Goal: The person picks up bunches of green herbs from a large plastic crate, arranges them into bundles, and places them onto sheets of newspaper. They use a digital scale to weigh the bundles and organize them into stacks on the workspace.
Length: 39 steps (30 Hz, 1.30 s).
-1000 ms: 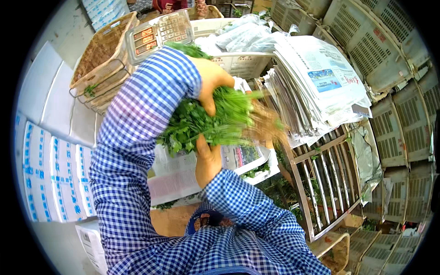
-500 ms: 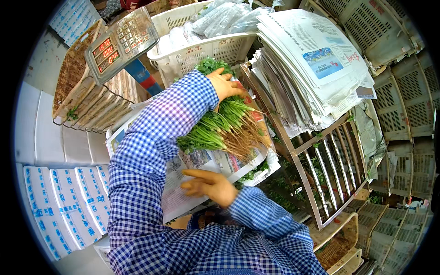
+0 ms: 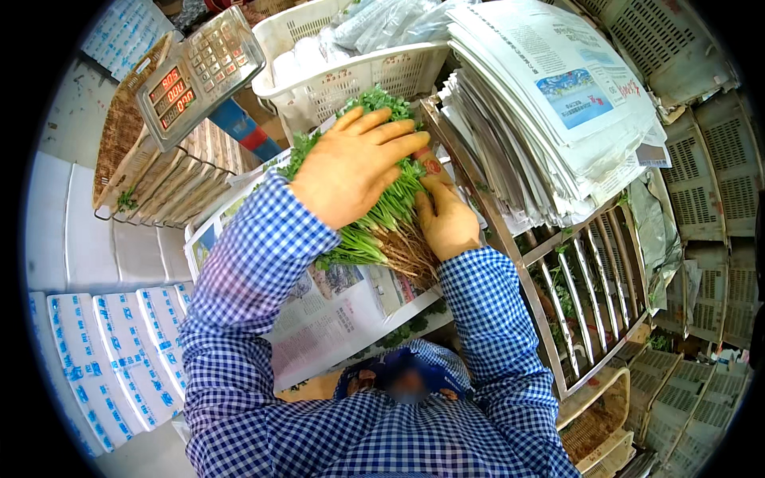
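A bunch of coriander point(image 3: 396, 205) lies on spread newspaper point(image 3: 335, 323), its leafy tops away from me and its brown roots toward me. My left hand point(image 3: 355, 163) rests flat across the leaves and stems with its fingers spread. At the bunch's right side, my right hand point(image 3: 450, 221) is curled in, thumb and forefinger against the stems. Its other fingertips are hidden. Blue-and-white checked sleeves cover both my arms.
A digital scale display point(image 3: 199, 76) stands at upper left. Behind the coriander is a white plastic basket point(image 3: 351, 88) with clear bags. Stacked newspapers point(image 3: 550, 103) sit on a metal rack point(image 3: 586, 295) at right. White wrapped packs point(image 3: 115, 358) fill the lower left.
My right hand has moved up from over the newspaper to the coriander's right side. My left hand has shifted left and toward me, spreading over the bunch. The roots lie farther left.
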Each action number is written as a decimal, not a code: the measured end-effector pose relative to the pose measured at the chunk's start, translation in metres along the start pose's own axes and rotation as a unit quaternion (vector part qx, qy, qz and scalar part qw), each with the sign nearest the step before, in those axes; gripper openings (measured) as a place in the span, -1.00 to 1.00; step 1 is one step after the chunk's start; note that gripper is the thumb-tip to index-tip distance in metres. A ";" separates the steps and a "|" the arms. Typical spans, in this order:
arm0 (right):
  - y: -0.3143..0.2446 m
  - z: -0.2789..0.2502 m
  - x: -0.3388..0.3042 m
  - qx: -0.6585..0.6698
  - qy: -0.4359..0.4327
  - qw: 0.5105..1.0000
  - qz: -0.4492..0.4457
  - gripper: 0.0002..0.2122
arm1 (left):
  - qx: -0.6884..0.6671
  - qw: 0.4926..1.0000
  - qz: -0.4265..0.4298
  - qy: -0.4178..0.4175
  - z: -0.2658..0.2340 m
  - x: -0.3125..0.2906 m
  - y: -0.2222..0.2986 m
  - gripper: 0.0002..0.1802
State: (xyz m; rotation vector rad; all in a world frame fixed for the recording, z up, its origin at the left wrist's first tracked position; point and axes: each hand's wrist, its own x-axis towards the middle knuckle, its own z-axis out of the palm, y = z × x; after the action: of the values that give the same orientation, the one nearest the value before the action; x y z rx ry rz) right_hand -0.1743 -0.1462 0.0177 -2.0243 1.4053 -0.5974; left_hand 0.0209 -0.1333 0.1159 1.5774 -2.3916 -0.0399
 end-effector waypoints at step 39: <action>0.361 -0.198 -0.650 0.264 0.631 0.512 0.519 -0.75 | -0.176 0.942 0.285 -0.007 0.169 0.076 0.446 -0.49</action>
State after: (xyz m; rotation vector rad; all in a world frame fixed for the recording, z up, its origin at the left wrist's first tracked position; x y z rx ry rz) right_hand -0.7679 0.3277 -0.1075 0.3045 2.3036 -1.6811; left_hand -0.4481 -0.0429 0.0461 0.6994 -2.5749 -0.3403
